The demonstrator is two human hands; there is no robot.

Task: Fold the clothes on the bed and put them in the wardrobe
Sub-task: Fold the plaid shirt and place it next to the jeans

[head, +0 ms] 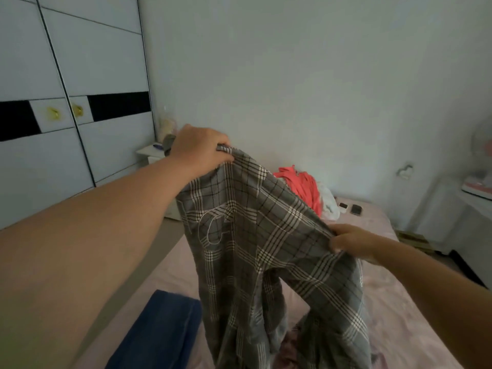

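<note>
Head view is showing my two hands holding up the grey plaid trousers (266, 249) over the bed (399, 302). My left hand (198, 149) is raised high and its fingers are curling round one end of the waistband, and my right hand (351, 242) is pinching the other end lower down, so the band is running at a slant between them. I am holding them this way, I think, so that the two legs are hanging free and straightening by their own weight before I am folding them. The leg ends are touching the pink sheet.

A dark blue folded garment (159, 331) is lying near the bed edge below my left arm. A coral garment (303, 185) is waiting in a heap at the far end. The wardrobe (74, 102) is standing on my left with its doors closed.
</note>
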